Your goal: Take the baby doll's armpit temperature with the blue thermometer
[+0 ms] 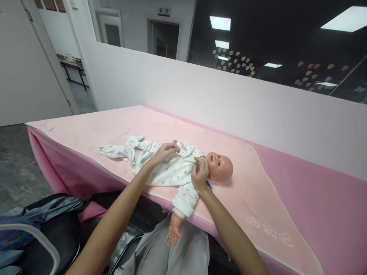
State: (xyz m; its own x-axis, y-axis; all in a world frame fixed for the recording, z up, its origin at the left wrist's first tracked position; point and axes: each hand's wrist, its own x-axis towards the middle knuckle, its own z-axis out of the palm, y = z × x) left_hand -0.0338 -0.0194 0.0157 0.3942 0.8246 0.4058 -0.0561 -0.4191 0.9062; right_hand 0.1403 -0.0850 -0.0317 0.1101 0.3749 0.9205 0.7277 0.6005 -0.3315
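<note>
The doll (217, 165) lay on its back on the pink-covered desk (252, 198), one arm (174, 227) hanging past the near edge. The left hand's (164, 152) grip was loosely open over the patterned garment (172, 173); the right hand (200, 172) curled beside the head (226, 168), any hold on cloth being indiscernible.

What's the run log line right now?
left hand: over clothes | right hand: at clothes' neck, grip unclear | doll: on back, on blanket | doll's near arm: over blanket's edge

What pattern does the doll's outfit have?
White outfit with small scattered prints, some green; best in the head view.
</note>
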